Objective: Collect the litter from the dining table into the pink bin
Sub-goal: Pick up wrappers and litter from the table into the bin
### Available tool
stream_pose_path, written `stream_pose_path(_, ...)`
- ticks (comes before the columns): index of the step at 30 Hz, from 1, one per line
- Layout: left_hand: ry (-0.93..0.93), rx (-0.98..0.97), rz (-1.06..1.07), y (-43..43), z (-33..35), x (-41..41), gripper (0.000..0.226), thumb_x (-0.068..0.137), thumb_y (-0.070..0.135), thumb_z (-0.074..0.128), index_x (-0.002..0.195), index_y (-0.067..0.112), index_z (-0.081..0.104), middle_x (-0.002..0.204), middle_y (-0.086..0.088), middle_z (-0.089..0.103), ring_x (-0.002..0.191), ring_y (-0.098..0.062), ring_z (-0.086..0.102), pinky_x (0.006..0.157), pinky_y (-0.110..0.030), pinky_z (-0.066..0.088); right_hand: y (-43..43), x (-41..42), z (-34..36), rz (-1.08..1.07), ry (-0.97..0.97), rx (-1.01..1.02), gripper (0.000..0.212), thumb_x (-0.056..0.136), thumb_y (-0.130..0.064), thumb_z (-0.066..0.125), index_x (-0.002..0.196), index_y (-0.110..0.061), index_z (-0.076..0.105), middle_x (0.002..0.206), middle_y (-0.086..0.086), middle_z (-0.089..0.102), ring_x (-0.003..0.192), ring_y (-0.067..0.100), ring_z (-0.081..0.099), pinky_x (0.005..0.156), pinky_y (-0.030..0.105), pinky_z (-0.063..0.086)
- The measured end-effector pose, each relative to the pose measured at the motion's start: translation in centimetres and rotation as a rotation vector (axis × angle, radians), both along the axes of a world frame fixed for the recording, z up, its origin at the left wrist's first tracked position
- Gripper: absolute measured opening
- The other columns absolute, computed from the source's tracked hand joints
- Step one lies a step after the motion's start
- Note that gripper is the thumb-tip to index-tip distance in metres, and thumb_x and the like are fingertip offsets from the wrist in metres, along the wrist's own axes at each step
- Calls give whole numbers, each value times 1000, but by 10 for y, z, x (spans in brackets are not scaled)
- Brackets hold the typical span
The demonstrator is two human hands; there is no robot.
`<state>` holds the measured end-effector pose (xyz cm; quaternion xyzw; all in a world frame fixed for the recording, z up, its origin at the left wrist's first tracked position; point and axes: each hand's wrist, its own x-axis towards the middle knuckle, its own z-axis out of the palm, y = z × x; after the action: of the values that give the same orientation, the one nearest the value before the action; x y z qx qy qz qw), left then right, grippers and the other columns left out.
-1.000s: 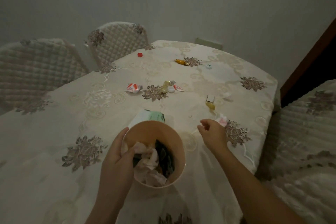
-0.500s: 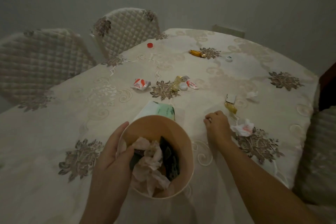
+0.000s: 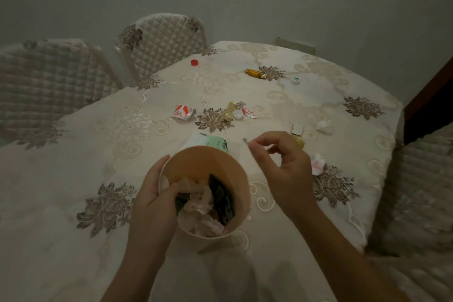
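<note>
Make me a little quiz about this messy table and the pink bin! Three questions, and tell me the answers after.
1. True or false: the left hand grips the rim of the pink bin.
2. What colour is the bottle cap lying nearest the far chair? A) red B) blue C) black
3. Which hand pinches a small scrap?
Key: 1 true; 2 A; 3 the right hand.
</note>
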<state>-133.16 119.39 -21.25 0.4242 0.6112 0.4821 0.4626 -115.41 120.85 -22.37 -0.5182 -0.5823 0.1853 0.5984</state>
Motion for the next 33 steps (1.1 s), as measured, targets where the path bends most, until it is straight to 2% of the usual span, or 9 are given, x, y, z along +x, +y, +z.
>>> stream_pose_path(3, -37, -9, 2, -1, 3, 4, 45, 83, 8, 56, 121, 33, 53, 107, 9, 54, 85, -1, 52, 63, -20, 40, -11, -18, 2, 118, -334, -36, 13, 76, -29, 61, 82, -19, 68, 84, -4, 64, 90, 9, 47, 78, 21, 40)
stream_pose_path(5, -51, -10, 6, -1, 2, 5, 48, 84, 7, 55, 125, 31, 52, 114, 6, 52, 88, -7, 53, 63, -20, 40, -12, -22, -9, 148, -473, -88, 21, 77, -33, 56, 84, -19, 70, 89, -2, 66, 94, 5, 38, 81, 21, 35)
stream_pose_path(9, -88, -11, 9, 1, -3, 8, 45, 84, 7, 55, 118, 37, 53, 122, 5, 51, 112, -21, 51, 84, -35, 46, -7, 2, -23, 37, -228, -119, 16, 77, -29, 62, 82, -17, 70, 81, -10, 63, 85, 5, 50, 78, 11, 36)
stream_pose_path(12, -92, -13, 1, 4, -5, 12, 43, 85, 10, 55, 113, 43, 53, 131, 6, 52, 117, -23, 52, 95, -46, 45, 12, 34, -52, -167, -89, -260, 3, 79, -13, 66, 80, -16, 67, 77, -7, 61, 79, 6, 56, 74, 18, 44)
stream_pose_path(15, -103, -19, 5, 9, -5, 15, 43, 85, 10, 55, 114, 43, 54, 132, 5, 53, 113, -21, 54, 89, -41, 47, 38, 62, -93, -315, -136, -495, 20, 84, -8, 58, 103, -4, 62, 100, 13, 63, 89, 24, 60, 81, 35, 47)
stream_pose_path(18, -97, -15, 6, 13, -8, 16, 42, 86, 11, 54, 114, 43, 54, 128, 6, 54, 107, -16, 57, 85, -38, 48, 61, 73, -120, -291, -297, -651, 26, 86, -7, 53, 110, 2, 58, 115, 24, 57, 101, 35, 56, 87, 38, 43)
stream_pose_path(21, -111, -14, 2, 16, -9, 15, 41, 87, 11, 53, 113, 43, 54, 125, 6, 55, 103, -15, 58, 77, -33, 47, 75, 69, -132, -289, -431, -626, 15, 83, -4, 54, 89, 5, 64, 98, 25, 57, 89, 38, 55, 73, 36, 43)
stream_pose_path(25, -81, -2, 6, 17, -10, 14, 41, 88, 9, 50, 99, 48, 56, 113, 16, 58, 106, -15, 56, 81, -34, 47, 80, 69, -142, -344, -414, -558, 8, 80, -2, 58, 75, 2, 63, 84, 20, 56, 81, 35, 51, 67, 39, 41)
stream_pose_path(33, -49, 0, -4, 18, -13, 15, 44, 88, 7, 49, 101, 48, 55, 104, 26, 55, 104, -11, 57, 87, -34, 46, 74, 68, -148, -349, -590, -449, 9, 83, 3, 52, 75, 3, 56, 83, 25, 55, 79, 38, 49, 64, 43, 39)
